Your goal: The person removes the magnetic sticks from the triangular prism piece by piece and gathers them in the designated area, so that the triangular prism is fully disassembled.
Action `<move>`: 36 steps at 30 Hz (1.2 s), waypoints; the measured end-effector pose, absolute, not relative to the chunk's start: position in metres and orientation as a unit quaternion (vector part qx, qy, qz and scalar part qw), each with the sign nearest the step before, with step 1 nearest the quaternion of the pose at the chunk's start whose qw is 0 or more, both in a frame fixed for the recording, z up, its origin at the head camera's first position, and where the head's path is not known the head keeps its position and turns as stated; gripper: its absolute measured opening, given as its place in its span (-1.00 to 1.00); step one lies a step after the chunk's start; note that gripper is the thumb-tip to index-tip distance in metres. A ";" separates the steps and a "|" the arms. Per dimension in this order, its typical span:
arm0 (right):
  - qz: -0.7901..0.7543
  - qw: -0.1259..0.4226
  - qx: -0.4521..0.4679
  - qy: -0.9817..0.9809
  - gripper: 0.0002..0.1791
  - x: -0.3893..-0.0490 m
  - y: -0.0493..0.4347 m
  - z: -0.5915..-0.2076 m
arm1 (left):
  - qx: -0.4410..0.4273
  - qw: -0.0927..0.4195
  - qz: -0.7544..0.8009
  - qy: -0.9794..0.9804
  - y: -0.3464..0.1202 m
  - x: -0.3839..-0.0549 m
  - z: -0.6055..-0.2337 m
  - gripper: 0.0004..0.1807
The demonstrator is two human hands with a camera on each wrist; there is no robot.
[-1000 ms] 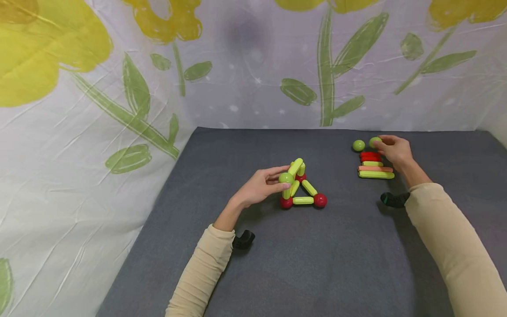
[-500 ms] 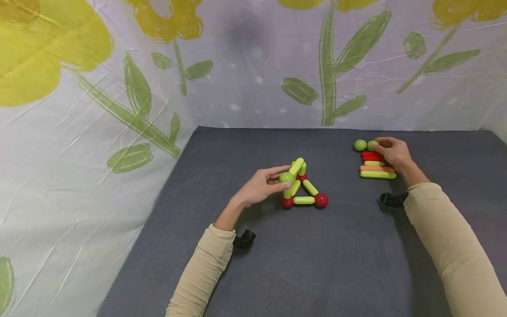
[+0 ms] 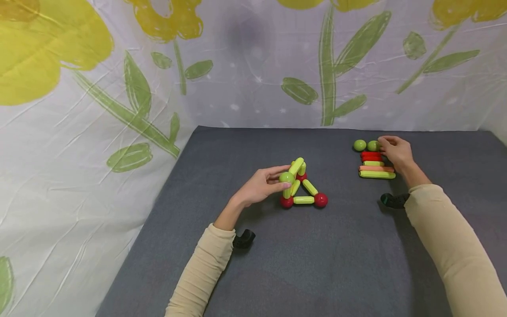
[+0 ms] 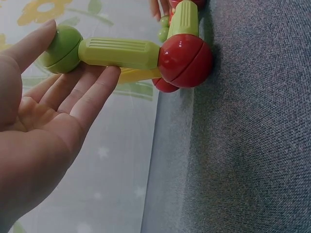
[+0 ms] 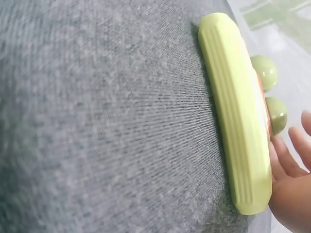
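My left hand (image 3: 259, 187) pinches a light green ball (image 3: 286, 177) between thumb and fingers. The ball tops a short upright yellow-green rod (image 4: 119, 53), which joins a red ball (image 4: 184, 60) at its foot. These belong to a magnetic rod-and-ball frame with a triangular base of yellow-green rods (image 3: 303, 200) and red balls (image 3: 321, 200); further rods rise at its back. At the right, my right hand (image 3: 396, 152) stays beside a green ball (image 3: 373, 145), fingers apart and holding nothing. Another green ball (image 3: 359, 145) lies just left of it.
Below the two green balls lie red rods (image 3: 371, 156), a short yellow-green rod (image 3: 373, 163), an orange rod (image 3: 376, 168) and a long yellow-green rod (image 5: 235, 116), in a row. Flower-printed cloth (image 3: 245, 97) stands behind the dark grey table (image 3: 309, 264).
My right hand has set its green ball down beside the other one, let go and drawn slightly right. My left hand and the frame have kept their place.
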State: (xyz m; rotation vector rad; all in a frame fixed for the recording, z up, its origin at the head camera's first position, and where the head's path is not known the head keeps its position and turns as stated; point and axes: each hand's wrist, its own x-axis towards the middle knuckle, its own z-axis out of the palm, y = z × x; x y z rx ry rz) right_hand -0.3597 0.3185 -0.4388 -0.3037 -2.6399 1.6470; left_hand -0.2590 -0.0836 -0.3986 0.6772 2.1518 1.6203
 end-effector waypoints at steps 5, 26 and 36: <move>0.533 0.013 -0.107 -0.839 -0.21 -0.361 0.319 -0.441 | 0.240 0.180 0.574 0.762 -0.083 -0.259 -0.399 -0.37; 0.597 0.071 -0.148 -0.786 -0.42 -0.353 0.321 -0.434 | 0.240 0.183 0.579 0.757 -0.083 -0.259 -0.399 -0.37; 0.757 0.069 -0.099 -0.642 -0.65 -0.343 0.325 -0.424 | 0.236 0.192 0.580 0.755 -0.083 -0.256 -0.393 -0.37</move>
